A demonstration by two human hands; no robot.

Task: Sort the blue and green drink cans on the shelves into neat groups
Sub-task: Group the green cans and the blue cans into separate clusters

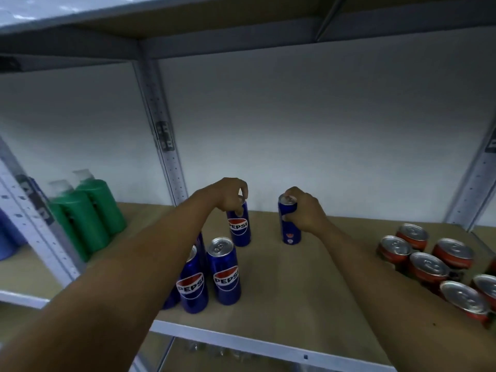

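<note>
Two blue cans stand upright at the back of the shelf (281, 277), well apart from each other. The left hand (228, 194) holds the left blue can (239, 228) from above: its fingers (243, 187) are curled down around the top rim, pinching it. The right hand (306, 210) holds the right blue can (289, 224) from the side, with the fingers wrapped around the upper part of the body and the thumb pressed on the front. I think both cans are held this way so that they can be slid or lifted toward the others without falling.

In front of them, nearer the shelf edge, stand more blue cans: the front can (225, 275) and the can beside it (193, 288) are just next to each other, and one or two others are partly hidden behind the left forearm. This seems to be the blue group that is forming; the right blue can is the farthest from it.

On the shelf at the left, behind the metal post (163, 135), green bottles (88, 213) stand close together. At the right edge there is a group of red cans (429, 267).
</note>
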